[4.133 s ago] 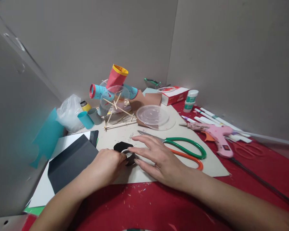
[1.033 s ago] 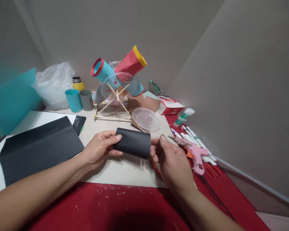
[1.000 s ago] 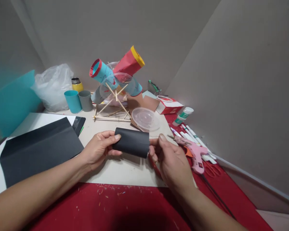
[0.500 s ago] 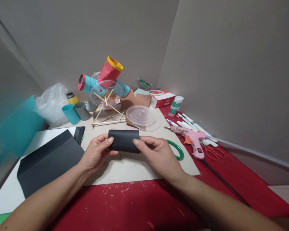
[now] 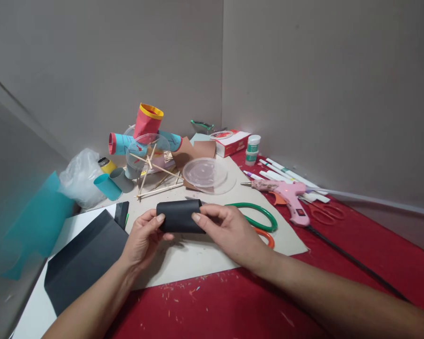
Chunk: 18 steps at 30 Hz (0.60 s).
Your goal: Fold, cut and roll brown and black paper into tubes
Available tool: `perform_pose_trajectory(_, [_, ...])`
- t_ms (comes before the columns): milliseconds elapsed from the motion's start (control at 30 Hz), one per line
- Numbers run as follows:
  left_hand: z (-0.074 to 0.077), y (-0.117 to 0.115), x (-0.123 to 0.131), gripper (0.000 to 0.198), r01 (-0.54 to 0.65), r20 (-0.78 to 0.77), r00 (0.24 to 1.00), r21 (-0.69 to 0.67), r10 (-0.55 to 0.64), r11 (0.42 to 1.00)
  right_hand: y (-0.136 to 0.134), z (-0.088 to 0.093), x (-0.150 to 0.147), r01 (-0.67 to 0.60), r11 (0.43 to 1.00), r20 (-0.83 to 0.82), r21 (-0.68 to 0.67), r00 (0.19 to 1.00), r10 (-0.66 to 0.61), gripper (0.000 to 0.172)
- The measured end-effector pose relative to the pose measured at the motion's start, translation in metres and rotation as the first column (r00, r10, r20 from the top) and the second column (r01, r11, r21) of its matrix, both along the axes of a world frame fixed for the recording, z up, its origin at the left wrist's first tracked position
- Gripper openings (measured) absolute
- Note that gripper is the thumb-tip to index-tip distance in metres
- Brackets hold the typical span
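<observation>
Between my two hands is a black paper tube [image 5: 179,217], lying crosswise above the beige sheet. My left hand [image 5: 146,235] pinches its left end, thumb on the near face and fingers behind and below. At the right end, my right hand [image 5: 229,230] grips it with the thumb in front; the other fingers are partly hidden by the tube. Behind and beside my right hand lie scissors with a green handle [image 5: 257,214] and an orange handle [image 5: 266,237]. A folded black sheet of paper [image 5: 86,259] rests left of my left arm.
A model of wooden sticks [image 5: 148,174] and coloured paper tubes stands at the back. Beside it are a clear plastic lid [image 5: 205,173], a turquoise tube [image 5: 108,187] and a plastic bag [image 5: 79,179]. To the right lie a pink glue gun [image 5: 286,190], markers [image 5: 286,175] and red-handled scissors [image 5: 327,214].
The view has turned a little to the right and up. Both hands still hold the black tube, whose right opening now shows more. The scissors' orange handle has come into sight.
</observation>
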<state>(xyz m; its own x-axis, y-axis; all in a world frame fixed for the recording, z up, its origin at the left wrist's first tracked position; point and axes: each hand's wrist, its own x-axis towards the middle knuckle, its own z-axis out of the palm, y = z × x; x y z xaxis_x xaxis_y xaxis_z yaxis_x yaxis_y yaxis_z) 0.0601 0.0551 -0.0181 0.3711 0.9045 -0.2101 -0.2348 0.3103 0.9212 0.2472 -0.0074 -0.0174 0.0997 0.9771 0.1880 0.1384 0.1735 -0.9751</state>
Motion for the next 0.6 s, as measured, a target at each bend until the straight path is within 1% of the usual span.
perform_pose_trajectory(133, [0.0,0.002,-0.001,0.025,0.158,-0.032,0.987,-0.041,-0.16,0.987,0.002,-0.004,0.0,-0.016,1.0,0.004,-0.011,1.0,0.016,0.03])
perform_pose_trajectory(200, [-0.002,0.004,-0.001,0.027,0.198,-0.048,0.979,-0.048,-0.2,0.979,0.004,-0.007,0.0,-0.021,1.0,-0.006,-0.022,1.0,0.021,0.03])
perform_pose_trajectory(333, [-0.005,0.005,0.0,0.025,0.173,-0.082,0.981,-0.006,-0.173,0.985,0.006,-0.01,0.001,-0.046,0.996,-0.046,-0.072,0.998,0.043,0.028])
perform_pose_trajectory(467, [-0.005,0.001,0.001,0.021,0.16,-0.158,0.977,0.107,-0.142,0.981,0.004,-0.007,0.001,-0.096,0.988,-0.126,-0.118,0.989,0.081,0.032])
perform_pose_trajectory(533, [0.0,-0.001,0.001,0.02,0.157,-0.179,0.976,0.162,-0.128,0.974,0.003,-0.004,0.002,-0.106,0.989,-0.154,-0.1,0.984,0.09,0.032])
perform_pose_trajectory(600, [0.01,-0.003,0.003,0.02,0.159,-0.189,0.974,0.195,-0.122,0.968,0.001,0.0,0.003,-0.087,0.995,-0.161,-0.052,0.984,0.078,0.031])
